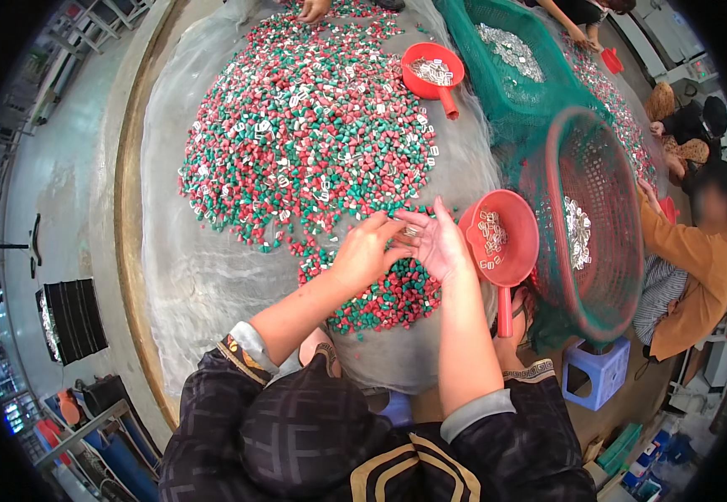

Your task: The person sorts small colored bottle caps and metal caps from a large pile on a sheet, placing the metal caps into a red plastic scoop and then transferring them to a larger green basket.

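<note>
We hold our right hand (440, 248) spread, palm turned up, with small metal pieces (412, 232) by its fingers. Our left hand (367, 253) curls in to meet it, its fingers bent; we cannot tell whether they pinch a piece. Beneath lies a small heap of red and green chunks (388, 303), just beside the larger pile (296, 142). Near our right hand a red scoop (522, 226) contains similar pieces.

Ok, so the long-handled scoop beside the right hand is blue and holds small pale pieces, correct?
Not quite: the head view shows the long-handled scoop beside the right hand is red, not blue. It does hold small pale pieces.
</note>
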Demonstrator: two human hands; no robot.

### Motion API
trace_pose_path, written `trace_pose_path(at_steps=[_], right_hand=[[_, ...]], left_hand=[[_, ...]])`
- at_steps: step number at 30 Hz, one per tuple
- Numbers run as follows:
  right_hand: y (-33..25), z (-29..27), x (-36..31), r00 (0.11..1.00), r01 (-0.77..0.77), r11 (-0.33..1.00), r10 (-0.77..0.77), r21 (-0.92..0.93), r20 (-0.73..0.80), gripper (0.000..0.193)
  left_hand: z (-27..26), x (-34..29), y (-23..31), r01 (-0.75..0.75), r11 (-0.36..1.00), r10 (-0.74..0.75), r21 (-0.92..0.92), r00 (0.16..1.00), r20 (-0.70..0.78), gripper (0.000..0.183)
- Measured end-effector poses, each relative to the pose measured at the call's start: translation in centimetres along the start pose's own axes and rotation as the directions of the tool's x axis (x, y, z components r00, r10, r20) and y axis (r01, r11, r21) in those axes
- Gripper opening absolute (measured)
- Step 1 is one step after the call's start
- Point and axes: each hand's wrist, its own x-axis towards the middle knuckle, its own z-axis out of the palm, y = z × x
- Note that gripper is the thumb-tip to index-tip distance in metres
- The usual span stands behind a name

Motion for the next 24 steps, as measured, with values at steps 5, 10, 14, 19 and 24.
trace_pose_path(at_steps=[5, 10, 14, 19, 24], right_hand=[[1.6, 1.2, 0.9, 0.999, 0.029, 0.999, -0.028, 0.03, -0.026, 0.076], [3.2, -0.3, 1.4, 1.0, 0.008, 0.997, -0.008, 0.08, -0.002, 0.077], [4.0, -1.3, 2.0, 1.0, 0.008, 0.99, -0.006, 0.142, -0.018, 0.081], [3.6, -1.7, 1.5, 0.992, 0.005, 0.978, 0.021, 0.207, -0.122, 0.084], [2.9, -1.7, 1.3, 0.948, 0.15, 0.972, -0.089, 0.183, -0.305, 0.073]], left_hand=[[0.2, 0.3, -1.6, 0.037, 0.999, -0.036, -0.005, 0.998, 0.048, 0.033], [0.8, 1.0, -2.7, 0.225, 0.955, -0.186, -0.196, 0.962, 0.199, 0.035], [1.3, 1.4, -3.4, 0.061, 0.992, -0.038, -0.115, 0.98, 0.198, 0.03], [1.2, 3.0, -3.6, 0.331, 0.926, -0.219, -0.185, 0.865, 0.451, 0.012], [1.7, 9.8, -5.7, 0.388, 0.909, -0.32, -0.152, 0.883, 0.343, 0.014]])
